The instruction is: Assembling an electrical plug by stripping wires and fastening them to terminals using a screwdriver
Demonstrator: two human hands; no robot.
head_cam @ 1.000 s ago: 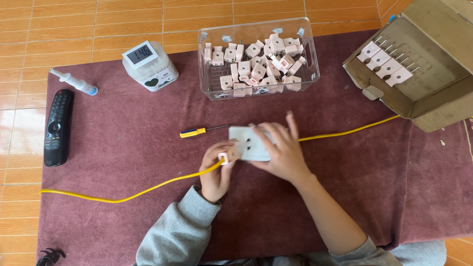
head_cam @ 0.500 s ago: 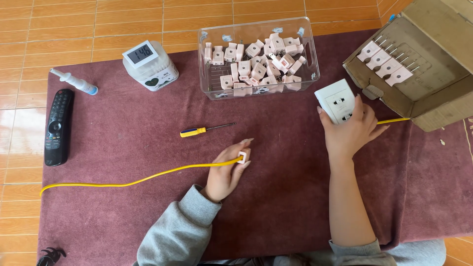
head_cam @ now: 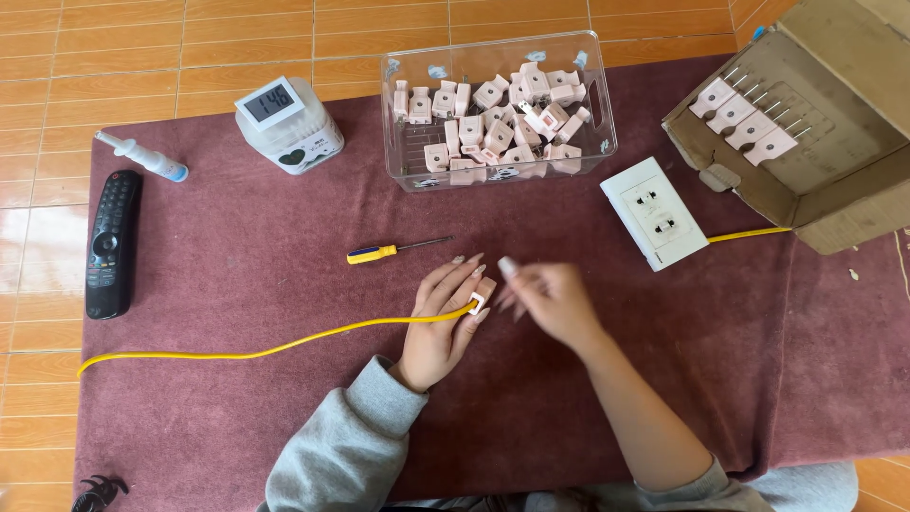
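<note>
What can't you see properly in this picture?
All head view:
- Right hand: fingers motion-blurred, grip unclear.
- Pink plug: mostly covered by left hand.
- Cardboard box: cut off by the right edge.
- Yellow cable: far end hidden behind the white socket.

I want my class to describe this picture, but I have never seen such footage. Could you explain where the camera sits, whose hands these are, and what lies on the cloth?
The camera is worn on a person's head and looks down, so both hands belong to that person. There is no machine. The left hand holds a small pink plug at the end of a yellow cable. The right hand is blurred beside it; whether it holds anything is unclear. On the maroon cloth lie a yellow-handled screwdriver, a white socket plate, a clear bin of pink plugs, a cardboard box, a small white clock, a black remote and a small tube.
</note>
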